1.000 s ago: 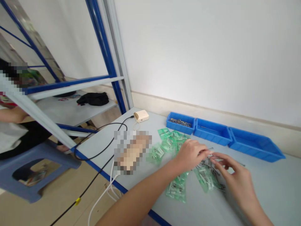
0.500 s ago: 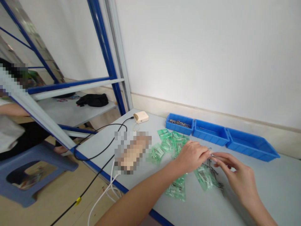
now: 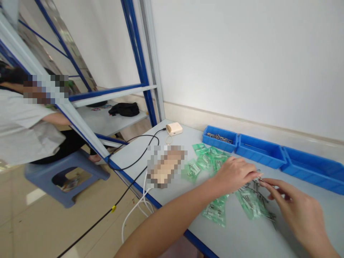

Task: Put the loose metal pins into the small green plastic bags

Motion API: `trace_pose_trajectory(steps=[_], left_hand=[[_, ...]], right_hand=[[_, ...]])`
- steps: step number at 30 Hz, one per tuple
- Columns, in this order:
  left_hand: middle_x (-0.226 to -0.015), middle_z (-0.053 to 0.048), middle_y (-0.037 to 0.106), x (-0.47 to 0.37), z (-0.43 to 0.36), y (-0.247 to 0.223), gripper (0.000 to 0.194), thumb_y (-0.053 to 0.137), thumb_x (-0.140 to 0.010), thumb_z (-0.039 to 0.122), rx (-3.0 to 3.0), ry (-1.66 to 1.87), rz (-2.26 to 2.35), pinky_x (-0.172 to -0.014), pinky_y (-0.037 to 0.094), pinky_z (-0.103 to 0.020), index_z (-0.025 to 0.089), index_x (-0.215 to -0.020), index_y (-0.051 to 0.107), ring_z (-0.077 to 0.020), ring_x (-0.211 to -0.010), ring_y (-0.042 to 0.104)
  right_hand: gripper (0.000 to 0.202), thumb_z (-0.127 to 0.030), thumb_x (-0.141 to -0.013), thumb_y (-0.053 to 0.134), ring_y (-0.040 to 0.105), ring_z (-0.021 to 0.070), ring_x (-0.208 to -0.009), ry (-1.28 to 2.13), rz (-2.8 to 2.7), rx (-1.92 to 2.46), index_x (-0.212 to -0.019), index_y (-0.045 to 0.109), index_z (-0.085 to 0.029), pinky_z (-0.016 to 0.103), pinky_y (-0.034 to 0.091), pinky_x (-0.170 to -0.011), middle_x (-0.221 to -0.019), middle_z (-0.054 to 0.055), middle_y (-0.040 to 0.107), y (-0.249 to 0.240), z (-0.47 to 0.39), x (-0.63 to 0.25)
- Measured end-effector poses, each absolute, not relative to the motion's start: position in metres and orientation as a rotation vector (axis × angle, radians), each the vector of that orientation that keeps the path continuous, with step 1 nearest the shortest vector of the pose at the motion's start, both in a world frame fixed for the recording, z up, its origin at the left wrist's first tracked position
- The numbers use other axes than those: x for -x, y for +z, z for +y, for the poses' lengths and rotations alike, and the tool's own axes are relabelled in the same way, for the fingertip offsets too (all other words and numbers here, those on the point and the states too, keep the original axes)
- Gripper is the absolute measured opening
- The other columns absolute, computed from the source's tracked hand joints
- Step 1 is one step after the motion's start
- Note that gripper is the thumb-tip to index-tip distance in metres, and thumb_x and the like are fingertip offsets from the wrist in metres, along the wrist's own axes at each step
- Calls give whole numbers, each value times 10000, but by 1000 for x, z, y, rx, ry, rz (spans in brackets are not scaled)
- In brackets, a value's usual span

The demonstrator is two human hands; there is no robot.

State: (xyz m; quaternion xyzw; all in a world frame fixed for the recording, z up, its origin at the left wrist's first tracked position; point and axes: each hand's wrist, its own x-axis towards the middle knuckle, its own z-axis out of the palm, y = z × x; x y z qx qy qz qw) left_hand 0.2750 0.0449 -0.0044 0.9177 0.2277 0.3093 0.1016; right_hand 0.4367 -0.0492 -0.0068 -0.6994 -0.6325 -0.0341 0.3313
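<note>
Bare skin fills the near edge: the left hand [image 3: 235, 173] reaches in on a long forearm from the lower middle, and the right hand [image 3: 298, 211] comes in from the lower right corner. Their fingertips meet over a loose scatter of thin metal screws [image 3: 255, 188], slim dark-grey pins lying on the table. The left hand's fingers are curled down with thumb and forefinger pinched together on what seems to be one of those screws, though it is too small to be sure; the right hand's forefinger and thumb are stretched toward the same spot, nearly closed, and whether they grip anything cannot be told. Under and beside the hands lie small green plastic bags [image 3: 216, 211], glossy, crinkled and flat, each with pale screws showing through; more of them spread in a heap to the left. All this rests on a smooth pale grey table [image 3: 236, 240] with a blue edge. Further left sit a blurred beige object and black and white cables [image 3: 129, 166]. Beyond, against the white wall, stand three rectangular blue plastic bins [image 3: 259, 148] in a row, the leftmost holding screws, and a small cream charger box [image 3: 174, 128]. Off to the left, a person in a white shirt sits on a blue-grey plastic stool [image 3: 64, 179] behind a blue steel rack.
</note>
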Motion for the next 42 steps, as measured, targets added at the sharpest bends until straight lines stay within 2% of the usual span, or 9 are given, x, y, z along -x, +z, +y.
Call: trace_pose_trajectory(steps=[7,13,20,23,27,32,37,40,42], left_hand=[[-1013,-21,623,-273,44,-5,280,391,-963,347,-2824,1024,532,-877,372,-252,136,-961,574,-139,-968,520],[-958,-15,600,-270,43,-3,281,395,-959,352,-2851,996,629,-800,376,-299,157,-884,582,-154,-925,506],[-980,-2,605,-267,43,-2,215,507,-900,359,-2738,1030,606,-826,372,-284,154,-949,554,-143,-927,501],[-938,1,604,-268,46,-3,140,502,-907,280,-2770,1002,615,-819,365,-279,155,-885,562,-140,-909,501],[-891,0,608,-270,50,-7,126,513,-901,246,-2737,1045,698,-798,356,-287,150,-844,572,-145,-868,503],[-864,6,621,-270,49,-11,138,522,-898,264,-2703,1018,682,-781,353,-283,154,-831,572,-147,-838,520],[-858,4,638,-271,51,-13,109,508,-903,220,-2717,984,635,-762,356,-274,162,-862,591,-147,-831,545],[-810,14,634,-271,54,-14,127,519,-897,207,-2687,1059,630,-770,348,-283,162,-800,588,-144,-794,543],[-767,14,617,-272,55,-16,172,500,-908,200,-2671,1108,660,-749,345,-280,154,-757,569,-138,-756,530]], right_hand=[[645,-748,-803,336,500,149,-405,-7,-1676,1846,-881,696,-218,269,378,-437,-570,1,599,-12,-45,-441],[498,-639,-853,414,562,140,-505,29,-1696,1706,-1036,622,-225,243,434,-507,-704,-9,646,-15,-43,-431],[404,-545,-921,359,554,142,-510,58,-1733,1669,-923,606,-226,247,432,-555,-628,-22,602,-11,-42,-426],[412,-524,-936,330,568,148,-557,138,-1722,1670,-933,603,-216,260,433,-595,-683,-7,618,-13,-39,-425],[380,-524,-907,401,585,144,-598,129,-1670,1645,-1087,547,-223,255,442,-605,-804,-4,655,-23,-34,-425],[304,-464,-932,377,615,166,-673,-17,-1841,1725,-919,594,-252,267,416,-605,-822,-13,662,-24,-35,-429],[307,-393,-964,319,632,175,-815,-40,-1838,1715,-1009,590,-255,272,423,-685,-930,1,662,-14,-36,-429],[250,-362,-955,370,632,148,-763,-13,-1850,1712,-1097,551,-265,250,416,-670,-908,-18,657,-13,-35,-427],[200,-342,-939,418,627,145,-712,-67,-1890,1731,-1037,571,-257,245,395,-626,-859,-29,658,-14,-33,-427]])
